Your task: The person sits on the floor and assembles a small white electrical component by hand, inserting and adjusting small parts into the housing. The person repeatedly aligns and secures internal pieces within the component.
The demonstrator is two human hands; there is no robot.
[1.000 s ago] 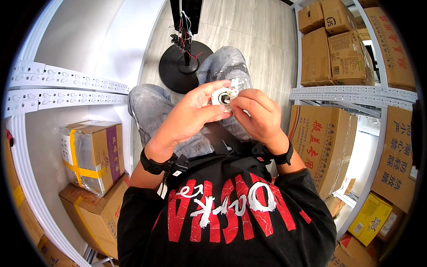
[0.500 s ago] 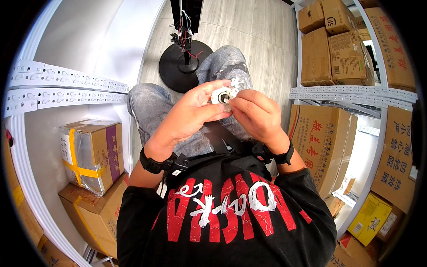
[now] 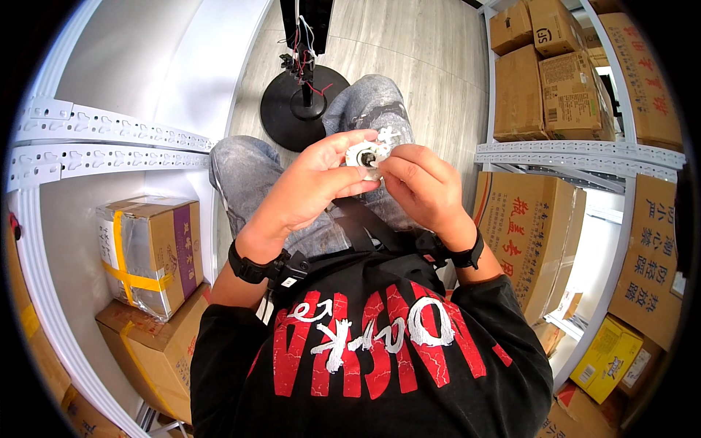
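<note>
Above my lap, my left hand [image 3: 318, 175] grips a small white plastic part [image 3: 355, 157] between thumb and fingers. The part has a rounded body with a dark ring and core in its middle. At its far side sticks up a white cross-shaped piece [image 3: 388, 136]. My right hand [image 3: 423, 182] is closed in a pinch at the part's right side, thumb and forefinger close to the dark core. Whatever lies between those fingertips is too small and covered to make out.
A black stand with a round base [image 3: 303, 109] and loose wires rises beyond my knees. White metal shelving [image 3: 109, 162] flanks me on both sides. Taped cartons [image 3: 150, 252] fill the left shelf; several more cartons [image 3: 529, 241] and a yellow box [image 3: 606, 358] are at right.
My right fingertips have shifted slightly back from the part's middle, so more of the dark core shows. The left hand keeps its hold almost in place.
</note>
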